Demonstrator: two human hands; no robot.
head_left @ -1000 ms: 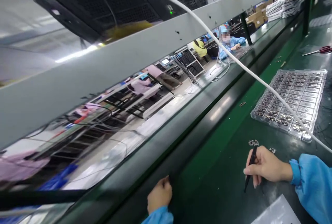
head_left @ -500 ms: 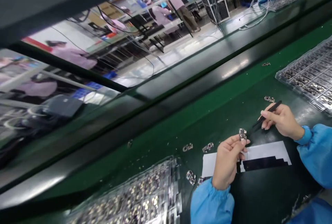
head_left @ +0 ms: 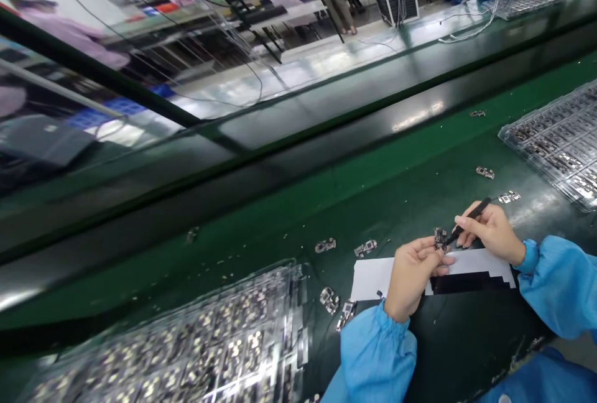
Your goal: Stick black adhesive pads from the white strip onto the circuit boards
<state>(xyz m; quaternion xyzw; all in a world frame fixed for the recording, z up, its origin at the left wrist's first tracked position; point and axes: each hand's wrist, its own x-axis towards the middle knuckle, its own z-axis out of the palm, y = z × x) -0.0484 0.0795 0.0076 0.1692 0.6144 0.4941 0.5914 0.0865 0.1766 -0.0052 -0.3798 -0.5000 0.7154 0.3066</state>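
While left hand (head_left: 413,278) pinches small circuit board (head_left: 439,238) between thumb and fingertips, right hand (head_left: 489,232) holds black tweezers (head_left: 469,219) penlike in pressed-together fingers, tips just at board's edge; hands close together, short steady hold suited to fine work — board face stays open to tips; both hands over white paper sheet (head_left: 471,261) on green bench mat (head_left: 396,204); loose boards (head_left: 325,245) just beside; clear plastic tray (head_left: 555,154) to right, second tray (head_left: 172,341) lower left.

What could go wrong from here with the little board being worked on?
The black tweezers in the right hand are right at the small circuit board pinched in the bare left hand; a slip might scratch it. Bare fingers may also soil it. Loose boards on the green mat could get knocked.
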